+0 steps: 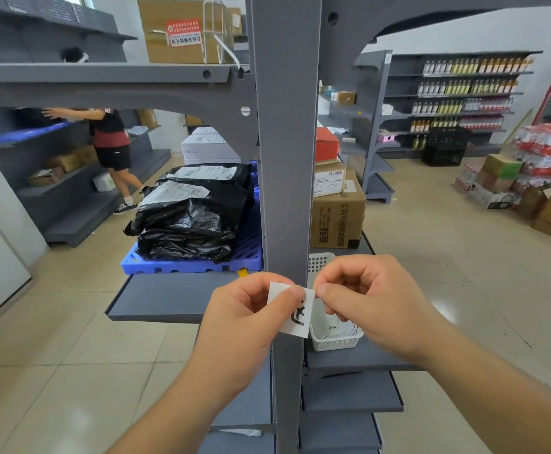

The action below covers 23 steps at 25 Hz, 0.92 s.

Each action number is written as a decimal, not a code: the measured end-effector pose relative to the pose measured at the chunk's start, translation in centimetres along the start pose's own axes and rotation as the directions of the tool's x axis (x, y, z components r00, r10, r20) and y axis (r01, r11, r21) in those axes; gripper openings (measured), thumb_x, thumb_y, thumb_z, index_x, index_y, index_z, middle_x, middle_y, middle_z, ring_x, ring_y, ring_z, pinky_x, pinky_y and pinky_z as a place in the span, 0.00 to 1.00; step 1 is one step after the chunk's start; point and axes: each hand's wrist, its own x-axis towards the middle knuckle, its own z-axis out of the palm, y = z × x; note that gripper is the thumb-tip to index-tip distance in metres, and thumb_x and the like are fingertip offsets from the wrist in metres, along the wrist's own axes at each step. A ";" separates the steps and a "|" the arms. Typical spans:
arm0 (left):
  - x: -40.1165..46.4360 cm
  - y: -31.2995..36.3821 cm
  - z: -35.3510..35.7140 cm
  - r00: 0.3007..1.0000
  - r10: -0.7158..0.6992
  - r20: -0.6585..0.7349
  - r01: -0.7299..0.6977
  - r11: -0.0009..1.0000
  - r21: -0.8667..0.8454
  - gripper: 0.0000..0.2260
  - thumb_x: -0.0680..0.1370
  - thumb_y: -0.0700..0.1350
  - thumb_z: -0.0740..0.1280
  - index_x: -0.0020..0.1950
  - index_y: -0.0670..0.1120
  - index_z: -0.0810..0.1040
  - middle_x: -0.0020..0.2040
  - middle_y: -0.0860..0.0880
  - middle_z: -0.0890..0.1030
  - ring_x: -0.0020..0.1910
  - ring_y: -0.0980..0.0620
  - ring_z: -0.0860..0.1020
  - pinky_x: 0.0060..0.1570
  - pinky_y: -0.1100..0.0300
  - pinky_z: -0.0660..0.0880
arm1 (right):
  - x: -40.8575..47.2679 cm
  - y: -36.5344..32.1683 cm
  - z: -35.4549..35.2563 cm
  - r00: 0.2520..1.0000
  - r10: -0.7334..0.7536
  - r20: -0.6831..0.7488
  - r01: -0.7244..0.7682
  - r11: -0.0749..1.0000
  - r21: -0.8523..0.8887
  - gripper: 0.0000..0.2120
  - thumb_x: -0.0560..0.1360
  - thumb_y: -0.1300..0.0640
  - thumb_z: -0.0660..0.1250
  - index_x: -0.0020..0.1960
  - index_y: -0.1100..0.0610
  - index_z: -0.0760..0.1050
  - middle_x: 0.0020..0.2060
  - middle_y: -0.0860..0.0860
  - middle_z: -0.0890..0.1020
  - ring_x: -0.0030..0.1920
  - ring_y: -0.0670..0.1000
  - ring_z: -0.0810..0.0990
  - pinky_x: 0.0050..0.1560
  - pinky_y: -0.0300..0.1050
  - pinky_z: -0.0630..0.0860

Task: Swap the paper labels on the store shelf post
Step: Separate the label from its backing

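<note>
A small white paper label with a black handwritten mark is held in front of the grey shelf post, at about the height of the lower shelf. My left hand pinches its upper left part between thumb and fingers. My right hand pinches its top right corner with thumb and forefinger. The label is tilted and partly covered by my left thumb. I see no other label on the post.
A white plastic basket stands on the grey shelf right of the post. Black parcel bags lie on a blue pallet to the left, a cardboard box to the right. A person works at far-left shelves.
</note>
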 end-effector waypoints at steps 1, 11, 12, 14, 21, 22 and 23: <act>0.0 0.0 0.0 1.000 0.001 0.001 -0.001 1.000 0.004 0.10 0.77 0.37 0.72 0.38 0.48 0.86 0.33 0.52 0.84 0.32 0.56 0.80 0.37 0.63 0.77 | 0.0 0.0 0.0 1.000 -0.004 0.002 0.004 1.000 0.001 0.13 0.77 0.63 0.70 0.37 0.51 0.83 0.28 0.46 0.82 0.29 0.42 0.77 0.35 0.34 0.77; -0.2 0.2 0.2 1.000 -0.002 0.004 0.002 1.000 0.018 0.08 0.76 0.38 0.72 0.39 0.47 0.86 0.33 0.52 0.84 0.32 0.56 0.80 0.35 0.64 0.77 | -0.1 0.4 0.0 1.000 -0.025 0.008 0.025 1.000 -0.005 0.11 0.76 0.64 0.70 0.38 0.54 0.84 0.28 0.45 0.81 0.30 0.41 0.76 0.33 0.34 0.75; -0.2 0.2 0.3 1.000 -0.002 0.001 0.002 1.000 0.022 0.08 0.76 0.38 0.72 0.39 0.47 0.86 0.33 0.52 0.84 0.32 0.56 0.80 0.35 0.64 0.76 | -0.1 0.4 0.0 1.000 -0.024 0.009 0.024 1.000 -0.006 0.11 0.76 0.64 0.69 0.38 0.53 0.84 0.29 0.45 0.82 0.30 0.41 0.77 0.34 0.34 0.76; -0.2 0.2 0.3 1.000 -0.002 0.000 0.002 1.000 0.023 0.07 0.76 0.38 0.72 0.39 0.46 0.86 0.33 0.52 0.84 0.32 0.56 0.80 0.35 0.65 0.76 | -0.1 0.4 -0.1 1.000 -0.022 0.007 0.022 1.000 -0.001 0.11 0.76 0.64 0.69 0.38 0.54 0.84 0.29 0.47 0.82 0.31 0.42 0.77 0.35 0.35 0.77; -0.2 0.2 0.4 1.000 0.006 0.009 -0.006 0.999 0.039 0.08 0.77 0.37 0.72 0.40 0.45 0.86 0.33 0.51 0.85 0.32 0.57 0.81 0.35 0.64 0.77 | 0.0 0.3 -0.1 1.000 -0.022 0.007 0.023 1.000 -0.020 0.11 0.76 0.63 0.70 0.38 0.53 0.84 0.29 0.48 0.82 0.30 0.43 0.77 0.34 0.36 0.77; -0.2 0.2 0.4 1.000 0.005 0.011 -0.006 0.999 0.040 0.08 0.77 0.37 0.72 0.40 0.46 0.86 0.33 0.51 0.85 0.32 0.57 0.81 0.35 0.64 0.77 | 0.0 0.3 -0.1 1.000 -0.021 0.005 0.021 1.000 -0.017 0.10 0.75 0.63 0.70 0.38 0.53 0.84 0.28 0.48 0.82 0.30 0.43 0.77 0.34 0.36 0.77; -0.2 0.2 0.3 1.000 0.005 0.013 -0.006 0.999 0.040 0.08 0.77 0.37 0.72 0.40 0.46 0.87 0.33 0.51 0.85 0.32 0.57 0.81 0.35 0.64 0.77 | 0.0 0.3 -0.1 1.000 -0.019 0.005 0.019 1.000 -0.011 0.11 0.75 0.64 0.69 0.38 0.53 0.84 0.28 0.47 0.82 0.30 0.43 0.77 0.34 0.36 0.77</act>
